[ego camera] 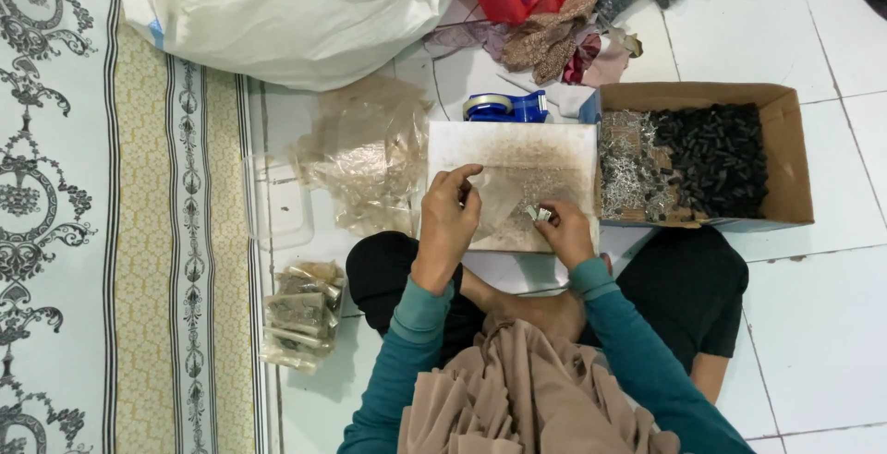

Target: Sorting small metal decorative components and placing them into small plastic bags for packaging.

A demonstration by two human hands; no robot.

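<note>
Two hands work above the white tray (453,140) on my lap. At left, a heap of empty clear bags (365,158) and a stack of filled packets (300,311) lie on the tiled floor. My left hand (448,218) pinches the mouth of a small clear bag (499,205): thin, limp, slippery film, I judge, best held at its rim. My right hand (564,230) closes fingertips on small metal pieces (540,214), light but easily spilled. At right, a cardboard box (795,154) holds silver and black parts.

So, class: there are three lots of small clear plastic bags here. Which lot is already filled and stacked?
The stacked packets on the floor beside the person's left knee: they bulge with contents. The loose heap looks empty, and so does the bag in hand.
</note>
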